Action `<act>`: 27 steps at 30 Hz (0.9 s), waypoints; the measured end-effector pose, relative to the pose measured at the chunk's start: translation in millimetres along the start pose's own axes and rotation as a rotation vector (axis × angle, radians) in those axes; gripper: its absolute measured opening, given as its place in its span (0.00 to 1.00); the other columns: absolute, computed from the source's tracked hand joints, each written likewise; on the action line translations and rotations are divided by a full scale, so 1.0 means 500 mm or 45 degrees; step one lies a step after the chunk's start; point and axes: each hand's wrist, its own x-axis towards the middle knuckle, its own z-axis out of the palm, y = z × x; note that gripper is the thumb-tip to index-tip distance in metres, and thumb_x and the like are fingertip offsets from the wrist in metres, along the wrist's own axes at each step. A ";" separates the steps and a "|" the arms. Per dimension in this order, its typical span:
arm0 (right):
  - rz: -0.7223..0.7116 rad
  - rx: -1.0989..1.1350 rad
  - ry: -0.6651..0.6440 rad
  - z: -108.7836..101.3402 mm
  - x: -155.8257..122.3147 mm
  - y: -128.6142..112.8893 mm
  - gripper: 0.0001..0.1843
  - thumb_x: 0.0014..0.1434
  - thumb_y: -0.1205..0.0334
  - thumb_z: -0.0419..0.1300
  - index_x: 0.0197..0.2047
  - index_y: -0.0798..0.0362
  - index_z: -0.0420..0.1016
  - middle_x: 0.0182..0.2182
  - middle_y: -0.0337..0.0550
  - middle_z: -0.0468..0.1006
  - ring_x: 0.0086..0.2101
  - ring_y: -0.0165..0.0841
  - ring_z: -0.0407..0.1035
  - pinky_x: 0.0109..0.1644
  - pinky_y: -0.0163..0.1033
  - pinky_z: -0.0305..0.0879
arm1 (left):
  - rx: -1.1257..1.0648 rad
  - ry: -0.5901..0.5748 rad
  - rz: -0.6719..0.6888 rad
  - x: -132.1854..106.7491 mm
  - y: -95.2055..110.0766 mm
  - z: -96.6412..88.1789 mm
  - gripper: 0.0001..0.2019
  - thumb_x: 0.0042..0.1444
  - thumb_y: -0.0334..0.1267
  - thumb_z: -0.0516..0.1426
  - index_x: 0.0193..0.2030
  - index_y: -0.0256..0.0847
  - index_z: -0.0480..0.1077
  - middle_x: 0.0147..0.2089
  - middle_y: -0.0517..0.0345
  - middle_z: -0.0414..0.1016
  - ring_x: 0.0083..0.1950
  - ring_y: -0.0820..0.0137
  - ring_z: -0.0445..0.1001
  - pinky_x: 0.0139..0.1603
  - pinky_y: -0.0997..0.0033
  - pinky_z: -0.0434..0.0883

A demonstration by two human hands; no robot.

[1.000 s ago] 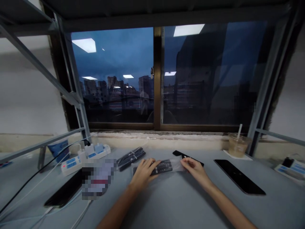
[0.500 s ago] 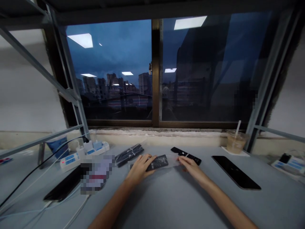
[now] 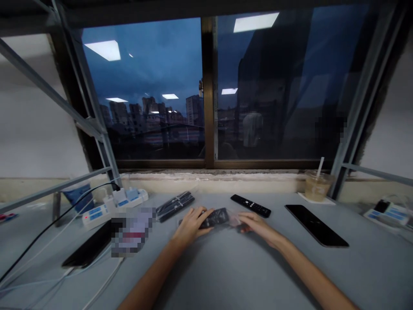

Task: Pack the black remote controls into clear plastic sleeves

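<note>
My left hand [image 3: 192, 224] is closed over the left part of a dark remote control [image 3: 217, 218], which lies low over the grey table in a clear plastic bag. At the right end of that remote, my right hand [image 3: 253, 223] pinches the bag's loose plastic [image 3: 235, 219]. Just beyond my right hand rests a bare black remote control [image 3: 251, 205], tilted down to the right. Behind my left hand are further dark remotes in clear wrapping [image 3: 176, 206], lying side by side.
A white power strip [image 3: 112, 209] with plugs and cables stands at left, near a black phone [image 3: 88, 245] and a blurred-out phone [image 3: 134, 232]. To the right lie a large black phone [image 3: 316, 224] and an iced drink cup [image 3: 318, 186] with a straw. The table [image 3: 219, 275] runs to the window wall.
My right hand has moved slightly left toward the bagged remote, and the plastic between the hands looks more bunched. The view has shifted a little.
</note>
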 end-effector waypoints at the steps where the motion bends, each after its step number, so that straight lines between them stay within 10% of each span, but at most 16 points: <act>1: -0.028 -0.046 -0.008 -0.001 0.001 0.000 0.14 0.50 0.53 0.57 0.33 0.54 0.77 0.34 0.43 0.75 0.35 0.32 0.66 0.33 0.34 0.64 | 0.001 0.005 0.015 0.000 0.000 0.001 0.24 0.55 0.45 0.54 0.58 0.40 0.58 0.47 0.51 0.68 0.48 0.65 0.67 0.50 0.64 0.64; 10: -0.196 -0.335 0.130 -0.013 0.022 0.014 0.18 0.46 0.51 0.58 0.13 0.55 0.69 0.19 0.38 0.68 0.22 0.26 0.58 0.24 0.31 0.55 | 0.010 0.136 0.134 -0.001 0.023 -0.003 0.23 0.56 0.43 0.54 0.58 0.39 0.59 0.45 0.51 0.69 0.45 0.67 0.66 0.46 0.67 0.66; 18: -0.139 -0.276 0.103 0.017 0.006 -0.004 0.22 0.46 0.45 0.60 0.34 0.56 0.79 0.30 0.44 0.76 0.24 0.28 0.64 0.22 0.31 0.58 | 0.007 0.139 0.132 -0.001 0.019 -0.001 0.24 0.57 0.42 0.53 0.60 0.44 0.56 0.44 0.52 0.68 0.45 0.67 0.67 0.46 0.66 0.66; 27: -0.168 -0.132 0.321 -0.009 0.012 -0.022 0.18 0.45 0.47 0.61 0.28 0.55 0.78 0.47 0.49 0.71 0.37 0.36 0.69 0.24 0.32 0.65 | 0.040 0.080 0.046 0.006 -0.026 -0.021 0.24 0.56 0.40 0.55 0.59 0.44 0.57 0.48 0.52 0.67 0.48 0.64 0.66 0.49 0.63 0.64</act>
